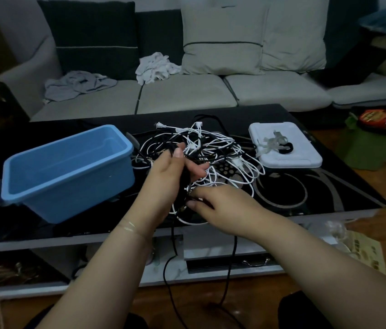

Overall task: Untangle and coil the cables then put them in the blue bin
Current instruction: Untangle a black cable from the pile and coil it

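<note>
Both forearms fill the bottom of the view, and from them the hands reach into the mess. A bunch of black cable is held up in the left hand, fingers curled round it, while the right hand is pinching a strand low down near the bench edge. Two black lengths are seen hanging off the front of the bench toward the floor.

Behind the hands, the tangle of cables is piled mid-bench, white and black mixed, with a plug poking out at the back. The blue bin sits just to the left of the pile, nothing visible inside it. A white lid with some ties on it lies to the right.

These will likely handle light, floppy and springy (loops snag easily), so a plug end is probably best taken and followed back rather than yanked mid-run. How many cables there are can't be told, and the right fingertips are partly hidden by strands.
</note>
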